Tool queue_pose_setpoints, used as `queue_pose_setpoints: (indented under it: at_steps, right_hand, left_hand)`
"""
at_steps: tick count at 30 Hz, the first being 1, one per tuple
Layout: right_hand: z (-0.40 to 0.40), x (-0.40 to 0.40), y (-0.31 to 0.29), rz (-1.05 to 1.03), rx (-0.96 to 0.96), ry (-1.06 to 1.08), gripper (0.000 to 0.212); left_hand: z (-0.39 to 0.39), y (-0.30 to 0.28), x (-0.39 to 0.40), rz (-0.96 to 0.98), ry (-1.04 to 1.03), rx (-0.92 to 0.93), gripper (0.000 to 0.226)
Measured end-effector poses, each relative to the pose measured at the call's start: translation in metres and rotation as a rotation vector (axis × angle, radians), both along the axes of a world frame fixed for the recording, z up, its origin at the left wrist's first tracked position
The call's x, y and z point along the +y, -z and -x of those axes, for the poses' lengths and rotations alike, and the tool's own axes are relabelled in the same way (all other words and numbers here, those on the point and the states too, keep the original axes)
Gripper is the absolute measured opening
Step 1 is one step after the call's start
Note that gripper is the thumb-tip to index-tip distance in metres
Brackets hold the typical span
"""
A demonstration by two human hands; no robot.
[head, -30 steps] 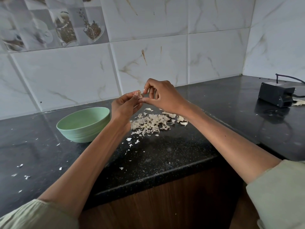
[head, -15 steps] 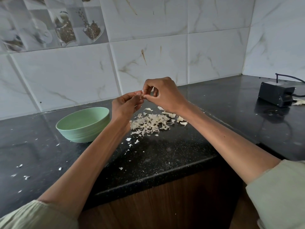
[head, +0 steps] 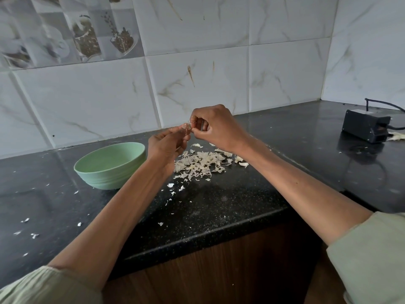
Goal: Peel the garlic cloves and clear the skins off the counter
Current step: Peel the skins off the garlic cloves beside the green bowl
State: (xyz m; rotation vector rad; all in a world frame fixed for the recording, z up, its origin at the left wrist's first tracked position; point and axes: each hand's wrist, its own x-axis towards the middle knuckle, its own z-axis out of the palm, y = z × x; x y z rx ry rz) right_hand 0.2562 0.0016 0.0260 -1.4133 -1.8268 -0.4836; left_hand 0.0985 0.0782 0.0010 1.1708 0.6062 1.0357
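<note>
My left hand (head: 167,148) and my right hand (head: 215,128) meet above the black counter (head: 219,207), both pinching a small garlic clove (head: 185,128) that my fingers mostly hide. A thin bit of skin sticks out at the fingertips. Under the hands lies a pile of pale garlic skins (head: 201,163). A light green bowl (head: 109,165) stands to the left of my left wrist; its inside is not visible from here.
Small skin flakes (head: 28,220) are scattered over the left and front of the counter. A black power adapter (head: 366,125) with a cable sits at the far right, a pale scrap beside it. Tiled wall runs behind; the counter edge drops to a wooden cabinet front.
Both hands stayed together over the skin pile, rising very slightly; my right fingers shifted their pinch on the clove. Bowl and pile have not moved.
</note>
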Motion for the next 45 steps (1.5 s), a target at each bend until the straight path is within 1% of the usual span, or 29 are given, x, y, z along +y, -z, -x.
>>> queue_pose_setpoints:
  at_steps: [4,13,18,23,26,27,29,30,32,35,37,39,42,43,45]
  right_hand:
    - [-0.002,0.002,0.002,0.036,0.022,-0.006,0.007]
    - [-0.004,0.003,0.003,0.013,0.156,-0.028,0.008]
    - [-0.001,0.006,0.003,0.039,0.179,-0.073,0.008]
    - [-0.008,0.006,0.004,0.063,0.203,-0.058,0.007]
    - [-0.013,0.005,0.002,0.103,0.213,-0.046,0.005]
    - [-0.013,0.004,0.001,0.123,0.204,-0.036,0.01]
    - [-0.015,0.004,0.001,0.155,0.212,-0.014,0.025]
    - [-0.016,0.005,0.001,0.152,0.212,0.005,0.031]
    - [-0.019,0.007,0.003,0.119,0.18,0.06,0.038]
    - [-0.025,0.007,0.003,0.16,0.188,0.039,0.029]
    - [-0.027,0.004,0.002,0.252,0.172,-0.008,0.022]
    - [-0.026,0.001,0.004,0.335,0.158,-0.059,0.019]
    - [-0.023,-0.004,0.006,0.418,0.195,-0.132,0.027]
    - [-0.02,-0.006,0.006,0.414,0.197,-0.137,0.028]
    - [-0.015,-0.011,0.006,0.37,0.207,-0.121,0.023]
  left_hand:
    - [0.0,0.0,-0.002,0.036,0.012,-0.008,0.014]
    - [-0.001,0.002,-0.005,0.043,0.1,-0.017,0.014]
    - [-0.004,0.003,-0.004,0.082,0.068,-0.062,0.01]
    - [0.0,0.002,0.003,0.073,0.045,-0.114,0.033]
    - [0.0,0.002,0.004,0.068,0.043,-0.121,0.034]
    - [0.0,0.002,0.005,0.057,0.044,-0.116,0.033]
    - [0.0,0.002,0.003,-0.01,0.034,-0.077,0.031]
    - [0.001,0.003,0.003,-0.08,0.011,-0.031,0.029]
    - [0.002,0.002,0.0,-0.312,-0.077,0.117,0.021]
    - [0.005,-0.004,-0.014,-0.66,-0.221,0.275,0.007]
    - [0.012,-0.009,-0.025,-0.807,-0.334,0.333,0.006]
    - [0.023,-0.013,-0.033,-0.842,-0.426,0.373,0.008]
    - [0.049,-0.02,-0.036,-0.835,-0.561,0.432,0.011]
    - [0.06,-0.023,-0.034,-0.839,-0.597,0.468,0.012]
    - [0.081,-0.027,-0.031,-0.84,-0.623,0.547,0.013]
